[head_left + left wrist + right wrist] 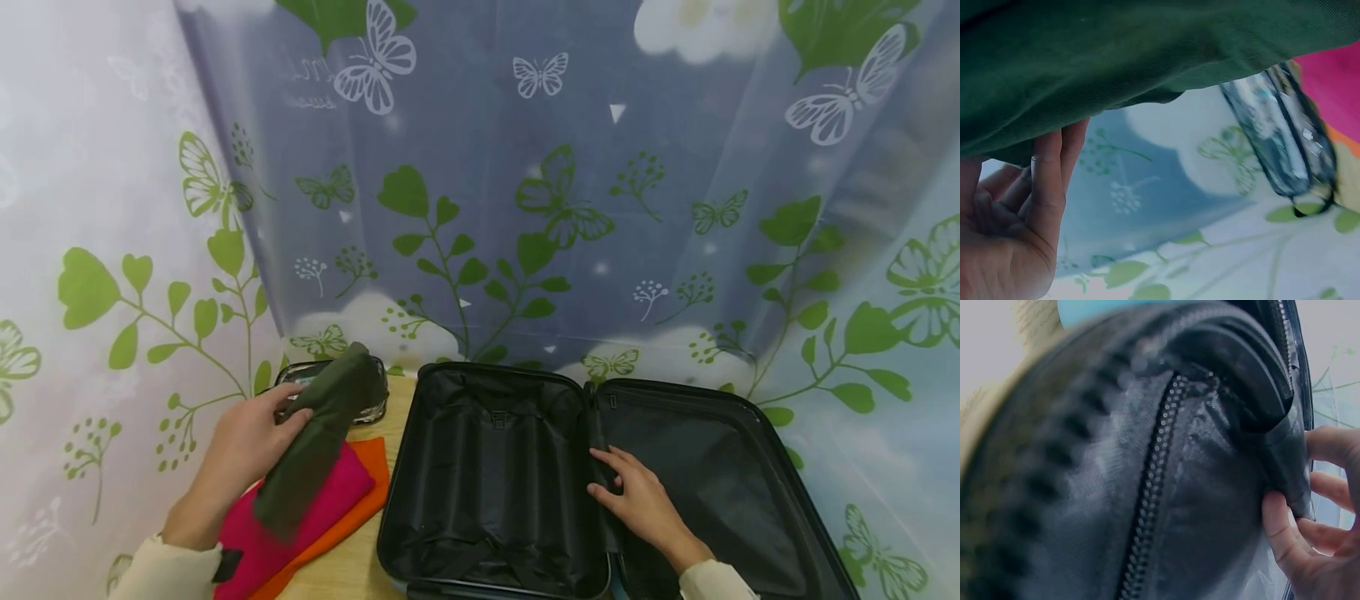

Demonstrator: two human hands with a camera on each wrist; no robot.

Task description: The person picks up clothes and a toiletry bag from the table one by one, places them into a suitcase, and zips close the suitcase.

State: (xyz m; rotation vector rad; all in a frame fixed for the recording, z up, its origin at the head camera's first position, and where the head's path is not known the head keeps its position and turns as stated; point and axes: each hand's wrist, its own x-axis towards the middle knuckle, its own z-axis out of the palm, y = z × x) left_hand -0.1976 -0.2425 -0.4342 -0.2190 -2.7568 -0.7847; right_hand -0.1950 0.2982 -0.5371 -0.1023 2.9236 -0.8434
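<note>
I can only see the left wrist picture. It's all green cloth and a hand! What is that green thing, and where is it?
Observer: It's a dark green cloth, rolled up, gripped by the left hand above a pink cloth.
Child: What's under the pink one?
Observer: An orange cloth, lying on the wooden table.
Child: Where's the other hand?
Observer: The right hand rests on the middle of an open black suitcase, fingers on the lining by the zipper.
</note>
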